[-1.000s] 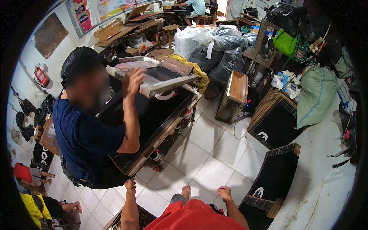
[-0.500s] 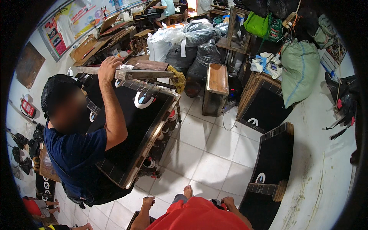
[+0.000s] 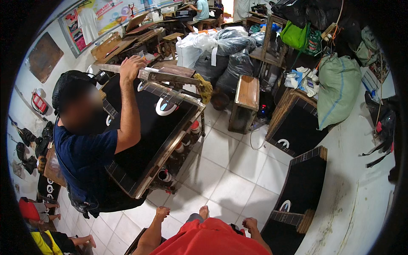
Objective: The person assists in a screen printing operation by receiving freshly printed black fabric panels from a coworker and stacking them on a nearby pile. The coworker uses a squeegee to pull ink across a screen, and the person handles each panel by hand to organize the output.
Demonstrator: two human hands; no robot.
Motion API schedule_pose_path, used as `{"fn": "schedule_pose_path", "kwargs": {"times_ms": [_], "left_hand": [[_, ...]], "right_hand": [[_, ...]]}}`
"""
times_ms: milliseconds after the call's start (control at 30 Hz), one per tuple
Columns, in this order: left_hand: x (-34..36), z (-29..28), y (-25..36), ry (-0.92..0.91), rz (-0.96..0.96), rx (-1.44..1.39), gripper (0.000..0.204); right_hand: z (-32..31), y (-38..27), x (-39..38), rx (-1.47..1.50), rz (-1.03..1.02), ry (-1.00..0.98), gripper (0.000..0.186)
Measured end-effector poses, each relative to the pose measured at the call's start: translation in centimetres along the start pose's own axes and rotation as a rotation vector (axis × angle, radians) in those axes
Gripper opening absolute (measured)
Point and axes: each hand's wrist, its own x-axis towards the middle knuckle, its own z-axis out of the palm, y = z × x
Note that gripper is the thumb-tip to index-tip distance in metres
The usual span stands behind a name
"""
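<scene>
Both arms are bent beside my red shirt [image 3: 212, 239]. My left hand [image 3: 162, 212] is held out over the tiled floor, empty, with its fingers loosely bent and a little apart. On the other side, my right hand [image 3: 249, 223] is also raised and open, with nothing visible in it. It is nearest to the stacked black panels [image 3: 285, 217] along the right wall. At left, a co-worker in a dark blue shirt [image 3: 87, 155] stands at a slanted work table covered with black sheets [image 3: 146, 127]. The co-worker's raised hand [image 3: 132, 68] grips a wooden bar [image 3: 172, 77] across its far end.
A wooden box-like stand [image 3: 244, 104] stands on the white tile floor [image 3: 229, 187]. Filled plastic bags [image 3: 212, 63] are piled beyond. At right are a pale green sack [image 3: 340, 91] and another stack of black panels [image 3: 293, 123]. Small cans [image 3: 165, 175] sit under the table. People are at lower left.
My view has shifted slightly. Both my hands have risen a little, the left one more plainly. The co-worker's hand stays on the wooden bar.
</scene>
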Motion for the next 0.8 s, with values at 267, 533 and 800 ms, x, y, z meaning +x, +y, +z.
{"fn": "schedule_pose_path", "kwargs": {"times_ms": [267, 533, 800], "left_hand": [[0.7, -4.0, -1.2, 0.403, 0.078, -0.35, 0.024], [2.6, -15.5, 6.2, 0.54, 0.393, -1.101, 0.013], [-5.0, -18.3, 9.3, 0.522, 0.216, -0.927, 0.02]], "right_hand": [[0.1, 0.3, 0.3, 0.0, 0.015, -0.055, 0.007], [19.8, -12.3, -0.8, -0.733, -0.569, -0.576, 0.019], [49.7, -27.6, -5.8, 0.366, -0.015, -1.031, 0.029]]}}
